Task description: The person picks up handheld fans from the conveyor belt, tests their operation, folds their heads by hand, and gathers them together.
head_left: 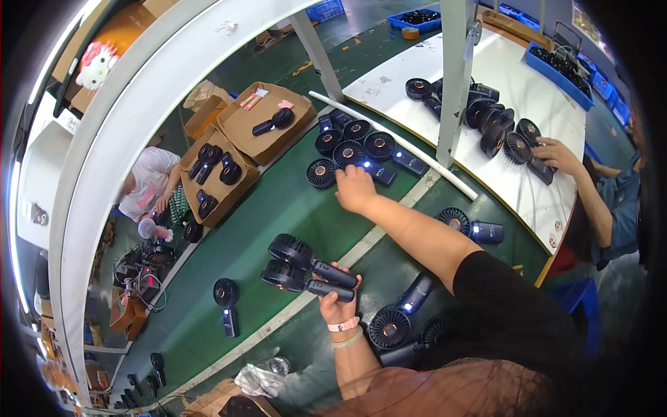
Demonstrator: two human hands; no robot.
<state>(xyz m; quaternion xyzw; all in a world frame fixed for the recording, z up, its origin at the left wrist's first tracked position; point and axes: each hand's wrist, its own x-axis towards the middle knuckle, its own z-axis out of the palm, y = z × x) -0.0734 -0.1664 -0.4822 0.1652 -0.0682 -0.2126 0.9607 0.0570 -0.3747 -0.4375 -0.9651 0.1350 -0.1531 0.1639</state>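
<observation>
My left hand [338, 304] grips two black handheld fans by their handles, one above the other; their round heads [283, 275] point left over the green bench. Out ahead, my right hand [356, 189] has its fingers curled at a group of black fans with copper-coloured hubs. Nearest to it is a fan head [321, 173]; that fan's handle is hidden beneath the hand. Small white lights glow on several handles, such as the handle [379, 174] just beyond my fingers. Another fan [391, 328] lies lit beside my left wrist.
A single fan [226, 293] lies on the bench at left, and another [455, 221] right of my right forearm. Cardboard trays [264, 142] with fans stand across the bench. A white tube [417, 156] borders a white table [389, 83], where a co-worker's hand [556, 154] touches fans. A metal post [453, 83] rises there.
</observation>
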